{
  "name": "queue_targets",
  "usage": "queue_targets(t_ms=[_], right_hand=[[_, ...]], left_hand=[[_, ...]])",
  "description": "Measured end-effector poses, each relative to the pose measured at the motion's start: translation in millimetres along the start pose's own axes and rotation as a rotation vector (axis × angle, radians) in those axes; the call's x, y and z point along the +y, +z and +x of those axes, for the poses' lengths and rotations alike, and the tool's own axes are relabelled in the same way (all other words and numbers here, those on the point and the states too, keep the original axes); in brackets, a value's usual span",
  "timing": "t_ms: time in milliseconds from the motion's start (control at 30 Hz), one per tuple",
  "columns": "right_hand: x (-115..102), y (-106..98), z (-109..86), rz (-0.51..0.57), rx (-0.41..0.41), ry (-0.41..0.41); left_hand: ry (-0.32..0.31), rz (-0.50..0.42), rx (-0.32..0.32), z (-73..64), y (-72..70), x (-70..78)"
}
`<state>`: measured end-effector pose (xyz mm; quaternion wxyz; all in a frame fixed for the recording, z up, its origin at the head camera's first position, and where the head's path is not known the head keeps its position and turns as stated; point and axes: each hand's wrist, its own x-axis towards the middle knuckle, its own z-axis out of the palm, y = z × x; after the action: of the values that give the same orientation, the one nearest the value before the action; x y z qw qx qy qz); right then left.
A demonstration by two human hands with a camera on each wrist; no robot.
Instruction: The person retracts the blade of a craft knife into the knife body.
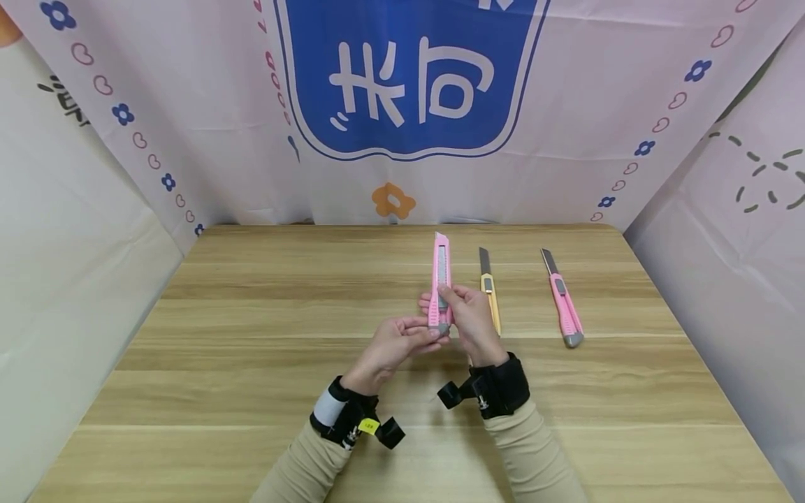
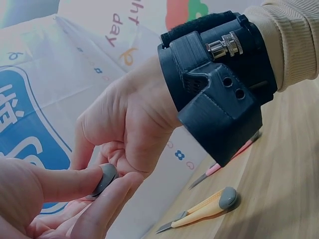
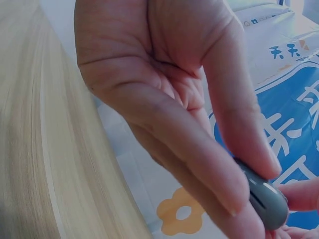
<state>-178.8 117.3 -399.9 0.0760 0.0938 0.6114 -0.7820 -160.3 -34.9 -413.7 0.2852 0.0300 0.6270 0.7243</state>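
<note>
A pink utility knife (image 1: 442,262) points away from me above the table, with only a short tip of blade out at its far end. My left hand (image 1: 391,342) pinches its near end between thumb and fingers, around the grey end cap (image 2: 105,179). My right hand (image 1: 476,323) grips the handle from the right, thumb on the front over the slider channel. A yellow utility knife (image 1: 493,297) with its blade out lies on the table, partly behind my right hand. Farther right lies a second pink utility knife (image 1: 566,307), blade also out.
The wooden table (image 1: 220,349) ends at a white printed curtain (image 1: 251,175) behind, with cloth on both sides. Black wrist bands (image 1: 503,385) with small cameras sit over both sleeves.
</note>
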Motion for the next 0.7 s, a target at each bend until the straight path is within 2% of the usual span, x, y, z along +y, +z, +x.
queue_targets(t_ms=[433, 700], right_hand=[[2.4, -1.0, 0.4, 0.008, -0.027, -0.037], [1.4, 1.3, -0.7, -0.070, -0.013, -0.048]], left_hand=[[0.006, 0.028, -0.005, 0.2, -0.5, -0.4], [0.001, 0.012, 0.004, -0.5, -0.2, 0.5]])
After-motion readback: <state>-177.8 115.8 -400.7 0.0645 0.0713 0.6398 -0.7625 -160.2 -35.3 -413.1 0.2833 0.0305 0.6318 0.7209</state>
